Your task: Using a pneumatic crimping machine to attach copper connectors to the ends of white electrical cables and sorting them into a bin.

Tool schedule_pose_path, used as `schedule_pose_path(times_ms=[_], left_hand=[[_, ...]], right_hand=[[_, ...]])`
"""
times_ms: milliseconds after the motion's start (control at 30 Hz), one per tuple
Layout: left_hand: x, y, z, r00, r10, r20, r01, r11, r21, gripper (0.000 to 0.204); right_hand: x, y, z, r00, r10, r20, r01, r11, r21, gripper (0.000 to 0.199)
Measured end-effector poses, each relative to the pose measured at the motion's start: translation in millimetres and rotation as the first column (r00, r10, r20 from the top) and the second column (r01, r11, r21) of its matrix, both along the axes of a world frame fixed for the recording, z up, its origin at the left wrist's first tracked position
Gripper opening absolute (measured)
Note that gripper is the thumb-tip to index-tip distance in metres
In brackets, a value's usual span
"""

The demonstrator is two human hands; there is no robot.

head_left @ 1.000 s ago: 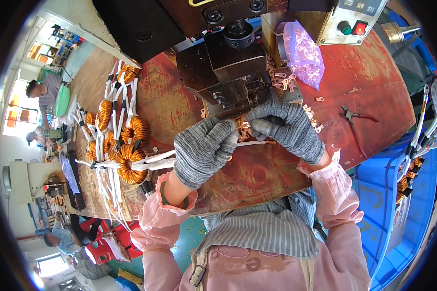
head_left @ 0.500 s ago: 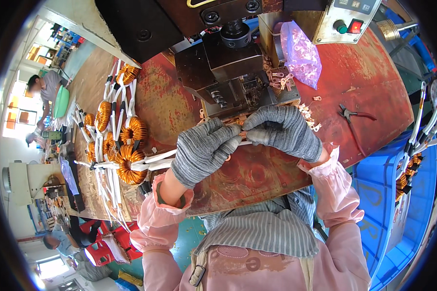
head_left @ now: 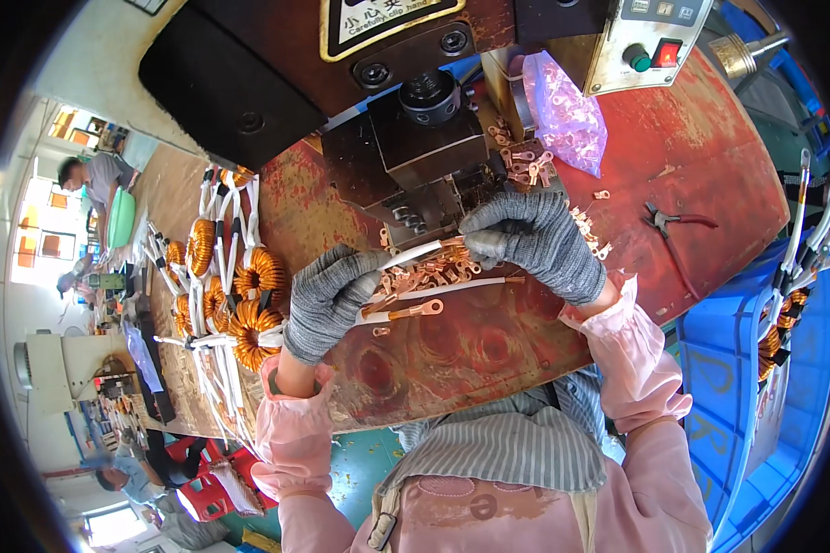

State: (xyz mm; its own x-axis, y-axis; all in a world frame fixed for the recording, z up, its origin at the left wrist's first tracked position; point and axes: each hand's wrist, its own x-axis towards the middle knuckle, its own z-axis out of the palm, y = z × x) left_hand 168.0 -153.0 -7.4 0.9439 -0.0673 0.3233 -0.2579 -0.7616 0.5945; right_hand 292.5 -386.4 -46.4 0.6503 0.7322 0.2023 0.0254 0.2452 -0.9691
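Right at the middle of my head view, a white lead (head_left: 410, 255) stretches between two gloved hands, slanting up toward the right. On its left end, the left hand (head_left: 327, 300) is closed narrow, thumb and fingers pinching the sleeve. On the other end, the right hand (head_left: 539, 244) has its fingertips drawn together on the lead's coppery tip; I can't make out whether a separate terminal sits between them. Just below, I see a heap of copper lugs (head_left: 438, 275) on the worn red tabletop (head_left: 516, 341). A second lead, ending in a ring terminal (head_left: 427, 308), pokes out under the left hand, and I cannot tell whether that hand grips it too. Between these, another white lead lies nearly level, its bare copper end pointing right. Above the hands, at upper centre, I have the dark press (head_left: 424, 138), with more lugs beside it and a translucent purple bag (head_left: 563, 115) of them to its right. The control box (head_left: 650, 46) hangs at upper right, and red-handled pliers (head_left: 673, 230) lie open on the table at right. Copper-wound coils (head_left: 255, 332) with white leads crowd the left of the frame; a blue crate (head_left: 729, 387) fills the lower right. Two co-workers show at the far left, one high (head_left: 106, 180), one low (head_left: 138, 484).
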Motion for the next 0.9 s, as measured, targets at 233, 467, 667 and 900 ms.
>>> schedule_pose_path(times_ms=[233,467,667,900], left_hand=[[7.9,-1.8,-0.8,1.0,0.008,-0.015,-0.008,1.0,-0.005,0.017],[20.6,-6.6,-7.6,0.999,0.028,0.046,-0.031,0.997,0.076,0.017],[21.2,-1.1,-17.6,0.994,0.078,0.079,-0.085,0.993,0.084,0.016],[17.1,8.5,-21.7,0.99,0.14,0.018,-0.14,0.989,0.046,0.016]], right_hand=[[9.2,-2.7,5.4,0.981,-0.001,-0.197,-0.01,0.998,-0.058,0.018],[18.4,1.9,-1.7,0.993,-0.055,-0.106,0.056,0.998,0.012,0.018],[26.2,12.6,-9.0,0.984,-0.062,-0.169,0.068,0.997,0.03,0.012],[27.7,14.4,-5.4,0.972,-0.09,-0.215,0.102,0.994,0.046,0.015]])
